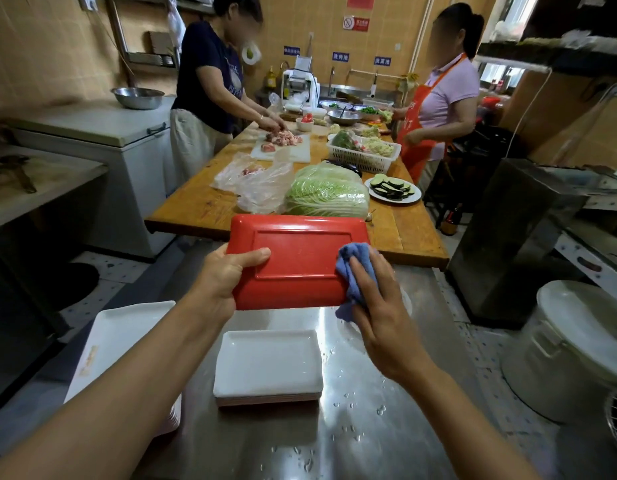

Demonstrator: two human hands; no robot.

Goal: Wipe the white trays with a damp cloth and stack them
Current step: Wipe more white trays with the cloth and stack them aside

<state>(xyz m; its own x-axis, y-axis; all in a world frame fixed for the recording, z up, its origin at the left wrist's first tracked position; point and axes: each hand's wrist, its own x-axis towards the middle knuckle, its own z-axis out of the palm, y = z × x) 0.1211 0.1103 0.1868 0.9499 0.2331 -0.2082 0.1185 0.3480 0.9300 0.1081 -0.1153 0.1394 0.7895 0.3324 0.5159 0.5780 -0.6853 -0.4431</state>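
Above the counter's (386, 358) far edge, a tray (296, 261) was held in the air with its red underside turned toward the camera, so that the back could be reached with the cloth (355, 268). Its long axis ran left to right, and it was tilted with the top edge leaning away and the bottom edge nearer the body. The left hand (227, 275) was closed on the tray's left short edge, thumb laid across the red back and the other fingers hidden behind; this grip appeared to steady the tray against the wiping pressure. The right hand (376, 299) was pressed on the blue cloth at the tray's lower right corner, fingers fairly straight over the bunched fabric, which was wrapped round the edge there.

Below, near the counter's middle, a stack (269, 367) of white trays was set face up, long axis also left to right, probably so that the wiped tray could be lowered straight onto it. At the counter's left edge a larger white tray (123, 337) was seen, partly hidden by the left forearm. Water drops were scattered over the steel toward the near right corner.

Judging by this, the wiping of one tray was under way and stacking was not yet done.
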